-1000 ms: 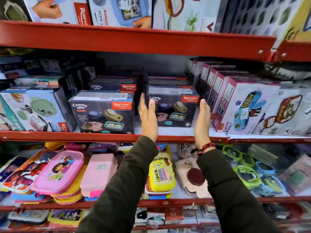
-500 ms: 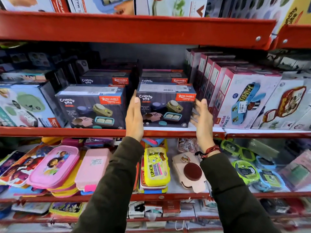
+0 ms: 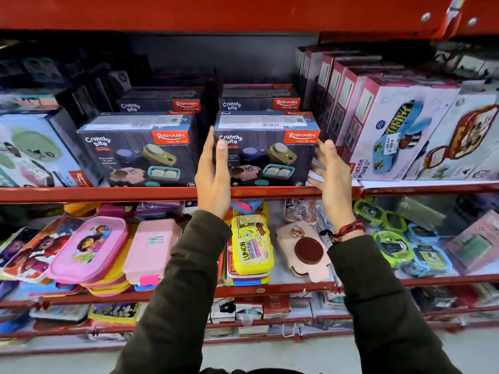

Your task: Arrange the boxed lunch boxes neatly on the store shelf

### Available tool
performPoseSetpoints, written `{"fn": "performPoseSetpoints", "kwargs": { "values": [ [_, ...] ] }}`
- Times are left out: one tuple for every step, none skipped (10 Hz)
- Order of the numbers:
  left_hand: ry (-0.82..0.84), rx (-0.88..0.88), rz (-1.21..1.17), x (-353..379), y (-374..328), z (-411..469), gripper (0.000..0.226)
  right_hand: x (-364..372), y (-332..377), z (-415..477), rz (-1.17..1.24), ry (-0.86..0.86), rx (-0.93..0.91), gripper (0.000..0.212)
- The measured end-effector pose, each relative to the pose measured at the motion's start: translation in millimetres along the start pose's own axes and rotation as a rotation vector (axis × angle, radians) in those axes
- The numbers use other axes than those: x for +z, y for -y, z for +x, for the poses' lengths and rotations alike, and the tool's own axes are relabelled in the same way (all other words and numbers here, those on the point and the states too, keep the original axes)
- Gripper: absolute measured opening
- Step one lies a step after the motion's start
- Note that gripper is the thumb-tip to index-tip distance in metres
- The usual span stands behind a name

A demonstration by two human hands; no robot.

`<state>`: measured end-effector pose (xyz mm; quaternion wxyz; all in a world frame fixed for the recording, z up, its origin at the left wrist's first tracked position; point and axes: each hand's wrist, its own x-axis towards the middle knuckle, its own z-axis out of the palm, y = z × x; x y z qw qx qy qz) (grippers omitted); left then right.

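A dark boxed lunch box marked "Crunchy bite" (image 3: 270, 152) stands at the front edge of the red middle shelf (image 3: 108, 194). My left hand (image 3: 213, 171) lies flat against its left side, thumb on the front face. My right hand (image 3: 330, 171) presses its right side with spread fingers, so the box is clamped between both hands. A matching box (image 3: 140, 152) stands to the left, a narrow gap between them. Two more of the same boxes (image 3: 259, 103) sit behind in a second row.
White and pink boxes (image 3: 391, 130) stand in a tight row right of my right hand. A light blue box (image 3: 32, 152) is at far left. The lower shelf (image 3: 270, 290) holds loose pink and yellow plastic lunch boxes. A red shelf (image 3: 216, 12) runs overhead.
The box between my hands has come forward to the shelf's front edge. My left thumb now rests on its front face and my right fingers have spread along its right side.
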<state>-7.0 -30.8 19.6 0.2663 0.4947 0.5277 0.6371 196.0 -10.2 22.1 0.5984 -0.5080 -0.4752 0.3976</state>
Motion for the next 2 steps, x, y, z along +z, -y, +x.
{"fn": "performPoseSetpoints", "kwargs": {
  "values": [
    [0.000, 0.029, -0.034, 0.4, 2.4, 0.7, 0.053, -0.9, 1.7, 0.0, -0.013, -0.001, -0.001, 0.070],
    [-0.084, 0.075, 0.093, 0.3, -2.6, -6.6, 0.066, -2.6, -1.7, -0.6, -0.054, -0.086, -0.165, 0.065]
  ]
}}
